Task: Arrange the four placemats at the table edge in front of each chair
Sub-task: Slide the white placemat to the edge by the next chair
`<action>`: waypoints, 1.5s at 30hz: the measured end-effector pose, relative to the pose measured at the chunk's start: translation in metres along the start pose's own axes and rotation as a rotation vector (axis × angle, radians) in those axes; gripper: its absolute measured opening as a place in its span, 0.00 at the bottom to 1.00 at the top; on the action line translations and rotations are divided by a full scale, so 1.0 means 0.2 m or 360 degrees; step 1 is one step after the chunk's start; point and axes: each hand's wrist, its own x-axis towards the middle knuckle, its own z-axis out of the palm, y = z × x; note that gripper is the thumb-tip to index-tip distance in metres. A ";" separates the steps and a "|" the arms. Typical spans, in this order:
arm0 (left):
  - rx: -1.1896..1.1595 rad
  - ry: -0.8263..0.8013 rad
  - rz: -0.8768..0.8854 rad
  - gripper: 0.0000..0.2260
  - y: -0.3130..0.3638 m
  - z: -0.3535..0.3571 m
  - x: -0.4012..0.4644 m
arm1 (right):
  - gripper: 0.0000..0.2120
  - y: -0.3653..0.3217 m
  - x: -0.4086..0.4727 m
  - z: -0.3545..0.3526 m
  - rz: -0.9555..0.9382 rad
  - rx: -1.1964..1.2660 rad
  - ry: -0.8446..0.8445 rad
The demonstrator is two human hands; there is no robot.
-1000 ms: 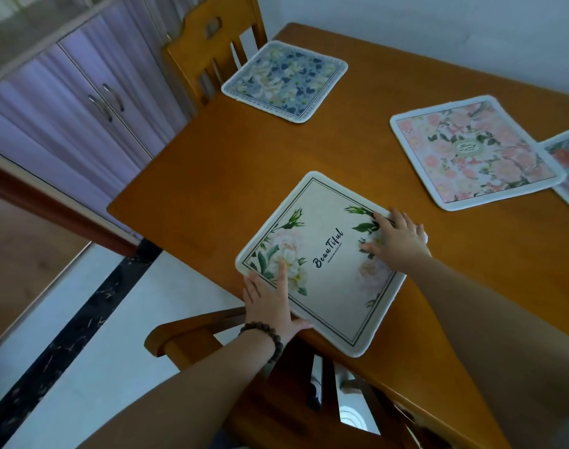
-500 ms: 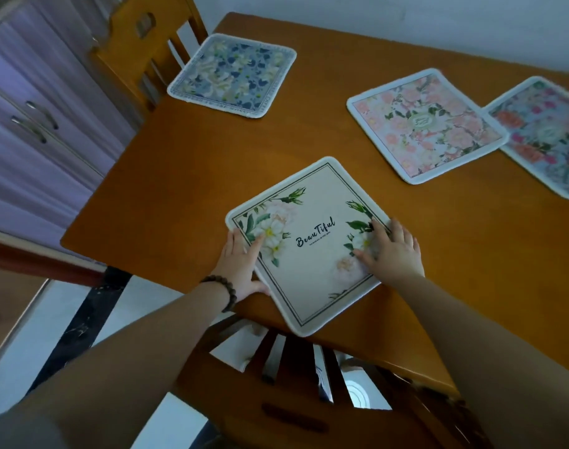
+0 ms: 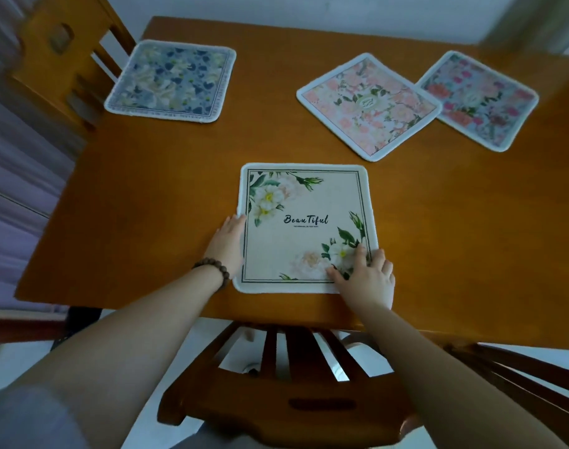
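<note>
The cream placemat [image 3: 304,226] has swung round from its diagonal and now sits square to the table edge [image 3: 211,314], over the near chair [image 3: 289,384]. Left hand [image 3: 229,246] lies flat against its side; right hand [image 3: 367,275] presses its corner, fingers spread. Pink placemat [image 3: 369,106] beyond waits.

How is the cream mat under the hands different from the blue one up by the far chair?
The cream placemat has a plain centre with the word "Beautiful" and flowers in two corners; the blue placemat is patterned all over. The cream one lies near the table edge above the near chair, touched by the left hand and right hand; the blue one lies untouched. Both are squarish with rounded corners and flat.
</note>
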 end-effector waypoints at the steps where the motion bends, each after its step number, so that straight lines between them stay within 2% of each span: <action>1: -0.0045 -0.0013 -0.0020 0.29 0.00 0.00 0.00 | 0.42 -0.01 -0.04 0.01 0.0009 -0.0004 0.0016; 3: -0.0211 -0.0015 -0.0120 0.28 0.02 0.00 -0.03 | 0.39 -0.02 -0.08 0.00 0.0015 0.0080 0.0057; 9: -0.0591 -0.0039 -0.0221 0.32 0.04 0.02 -0.14 | 0.37 0.02 0.04 -0.07 0.0015 0.0864 -0.0063; 15: -0.0931 -0.0039 -0.0270 0.29 0.10 -0.02 -0.21 | 0.36 0.06 0.07 -0.07 -0.0020 0.0904 -0.0107; 19: -0.0995 -0.0084 -0.0314 0.27 0.11 -0.03 -0.26 | 0.36 0.12 0.04 -0.09 -0.0004 0.0987 -0.0141; 24: -0.0946 -0.0187 -0.0377 0.33 0.11 -0.02 -0.32 | 0.33 0.19 -0.02 -0.11 0.0024 0.1208 -0.0255; 29: -0.0981 -0.0172 -0.0399 0.33 0.08 0.00 -0.38 | 0.31 0.21 -0.09 -0.09 0.0034 0.1238 -0.0275; 34: -0.1009 -0.0136 -0.0301 0.32 0.08 0.03 -0.43 | 0.32 0.22 -0.16 -0.06 -0.0010 0.1172 -0.0239; 36: -0.0924 -0.0106 -0.0209 0.33 0.07 0.03 -0.44 | 0.36 0.22 -0.16 -0.07 -0.0042 0.1097 -0.0242; 38: -0.0725 -0.0139 -0.0205 0.35 0.05 0.04 -0.43 | 0.46 0.23 -0.17 -0.08 -0.0056 0.0900 -0.0300; 40: -0.0364 -0.0295 -0.0237 0.49 0.01 0.07 -0.44 | 0.58 0.24 -0.21 -0.07 -0.0077 0.0611 -0.0424; 42: 0.0016 -0.0414 -0.0195 0.59 -0.01 0.09 -0.46 | 0.65 0.24 -0.25 -0.04 -0.0153 0.0308 -0.0510; 45: 0.0325 -0.0418 -0.0118 0.63 -0.01 0.12 -0.48 | 0.68 0.24 -0.28 0.00 -0.0244 0.0074 -0.0481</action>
